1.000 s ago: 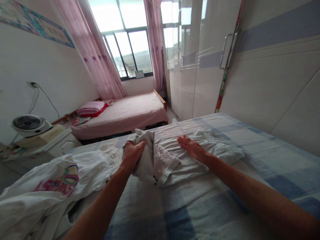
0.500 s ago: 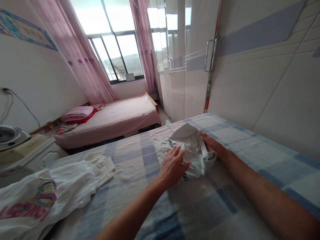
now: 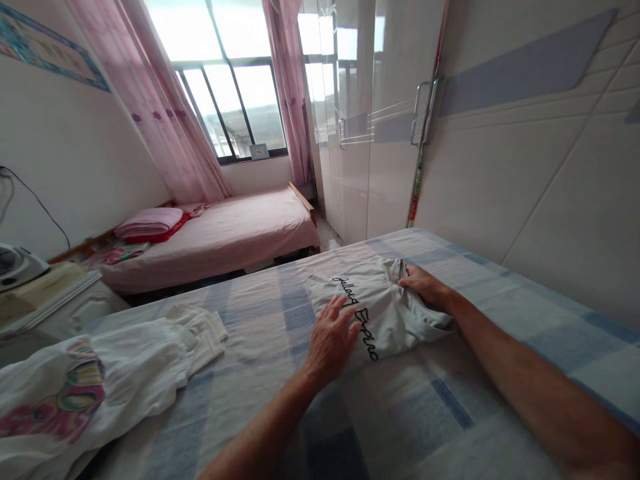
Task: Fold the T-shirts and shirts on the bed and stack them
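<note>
A light grey T-shirt (image 3: 393, 313) with black cursive lettering lies folded into a compact shape on a blue-and-white checked bedsheet (image 3: 260, 353). My left hand (image 3: 331, 339) is at the near left side of the shirt, palm down, fingers stretched and slightly apart over the lettering. Whether its palm presses on the cloth I cannot tell. At the far right edge, my right hand (image 3: 425, 285) grips the shirt, thumb on top and the other fingers partly hidden by the cloth.
White clothing (image 3: 135, 373) with a colourful print lies at the left of the bed. Beyond stands a second bed (image 3: 240, 230) with folded pink bedding (image 3: 150, 223). A glossy wardrobe (image 3: 390, 167) borders the right side. A fan-like appliance (image 3: 20, 263) is at far left.
The raised flap of the shirt's far part has come down, and more lettering shows. My right hand now pinches the right edge; my left hand has shifted slightly left.
</note>
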### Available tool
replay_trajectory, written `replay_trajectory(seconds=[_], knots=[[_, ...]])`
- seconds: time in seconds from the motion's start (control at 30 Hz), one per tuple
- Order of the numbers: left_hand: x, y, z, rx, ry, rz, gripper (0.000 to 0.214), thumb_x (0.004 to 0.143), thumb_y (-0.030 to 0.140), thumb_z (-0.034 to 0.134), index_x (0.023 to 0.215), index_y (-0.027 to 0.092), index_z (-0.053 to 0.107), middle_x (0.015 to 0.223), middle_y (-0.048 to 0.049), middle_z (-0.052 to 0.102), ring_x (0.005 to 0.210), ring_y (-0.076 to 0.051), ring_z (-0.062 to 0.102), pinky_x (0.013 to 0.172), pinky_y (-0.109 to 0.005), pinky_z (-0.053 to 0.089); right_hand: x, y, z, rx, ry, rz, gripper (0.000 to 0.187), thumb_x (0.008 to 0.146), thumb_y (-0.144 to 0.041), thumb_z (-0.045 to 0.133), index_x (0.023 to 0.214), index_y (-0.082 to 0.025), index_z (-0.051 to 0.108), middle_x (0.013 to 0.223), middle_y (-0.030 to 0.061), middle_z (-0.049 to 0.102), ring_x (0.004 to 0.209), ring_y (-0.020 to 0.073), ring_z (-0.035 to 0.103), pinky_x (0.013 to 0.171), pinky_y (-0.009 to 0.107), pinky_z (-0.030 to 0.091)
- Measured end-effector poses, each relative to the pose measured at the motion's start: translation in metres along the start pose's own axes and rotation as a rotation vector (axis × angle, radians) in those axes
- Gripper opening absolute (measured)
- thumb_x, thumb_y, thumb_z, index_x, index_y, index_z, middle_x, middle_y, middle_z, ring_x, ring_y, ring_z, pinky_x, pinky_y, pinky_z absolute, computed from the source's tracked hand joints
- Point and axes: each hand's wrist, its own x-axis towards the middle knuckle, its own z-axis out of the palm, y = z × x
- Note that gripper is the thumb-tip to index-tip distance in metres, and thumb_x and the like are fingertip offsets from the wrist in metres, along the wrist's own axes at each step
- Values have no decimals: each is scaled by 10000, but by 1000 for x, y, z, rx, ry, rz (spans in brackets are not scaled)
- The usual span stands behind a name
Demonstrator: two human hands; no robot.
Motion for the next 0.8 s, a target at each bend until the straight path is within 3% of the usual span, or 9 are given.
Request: replay_trajectory(seconds=[0.13, 0.2, 0.3, 0.4, 0.47, 0.53, 0.67, 0.73, 0.8], knots=[[9, -27, -9, -185, 253, -296, 370, 902, 285, 449, 1223, 148, 572, 1414, -141, 460, 1317, -244, 416, 1082, -404, 352, 10, 1, -8, -170, 11, -108, 415, 594, -140, 549, 1001, -131, 629, 807, 43, 694, 716, 191, 633, 608, 260, 497], [12, -39, -12, -302, 276, -441, 376, 865, 253, 491, 1211, 126, 568, 1348, -158, 520, 1237, -254, 499, 1017, -391, 412, 16, 0, -13, -407, 107, -157, 458, 607, -116, 524, 1054, -127, 623, 906, 74, 699, 832, 215, 636, 710, 280, 501], [13, -47, -14, -459, 223, -564, 356, 834, 242, 529, 1157, 103, 590, 1177, -152, 630, 1052, -240, 614, 911, -353, 471, 17, -4, -12, -820, 396, -216, 539, 663, -99, 512, 1199, -91, 565, 1144, 173, 637, 1046, 278, 584, 886, 358, 461], [14, -45, -16, -585, 258, -655, 358, 790, 253, 607, 1115, 103, 597, 1059, -134, 665, 897, -212, 648, 781, -311, 506, -2, -13, 11, -920, 504, -376, 514, 759, -135, 474, 1267, -74, 524, 1259, 208, 565, 1128, 287, 543, 944, 386, 433], [16, -41, -18, -757, 250, -761, 348, 757, 288, 666, 1050, 109, 610, 962, -115, 674, 763, -183, 649, 653, -279, 514, -25, -21, 38, -801, 359, -469, 400, 803, -178, 461, 1175, -120, 596, 1168, 158, 626, 1052, 247, 586, 900, 346, 462], [20, -37, -19, -1017, 150, -876, 297, 724, 319, 713, 913, 105, 634, 812, -84, 673, 615, -146, 622, 538, -246, 495, -50, -29, 68, -622, 99, -425, 265, 846, -292, 475, 971, -166, 670, 958, 94, 691, 878, 201, 632, 784, 300, 496], [31, -32, -16, -1316, 28, -995, 188, 655, 203, 770, 721, 98, 628, 573, -9, 606, 425, -83, 525, 414, -189, 442, -98, -29, 110, -251, -670, 145, 502, 837, -578, 474, 720, -127, 661, 628, 61, 647, 549, 147, 606, 502, 247, 467], [37, -29, -14, -1372, 53, -1004, 137, 671, 140, 741, 725, 97, 622, 570, -8, 609, 443, -86, 550, 430, -182, 466, -116, -21, 121, -54, -812, 354, 522, 798, -612, 538, 790, -105, 665, 696, 87, 681, 589, 156, 643, 537, 256, 495], [41, -25, -12, -1455, 82, -1000, 99, 708, 118, 702, 761, 95, 622, 635, -38, 648, 525, -109, 613, 494, -192, 514, -128, -13, 125, 229, -747, 441, 484, 768, -579, 617, 919, -120, 650, 841, 106, 711, 725, 171, 683, 675, 292, 532]])
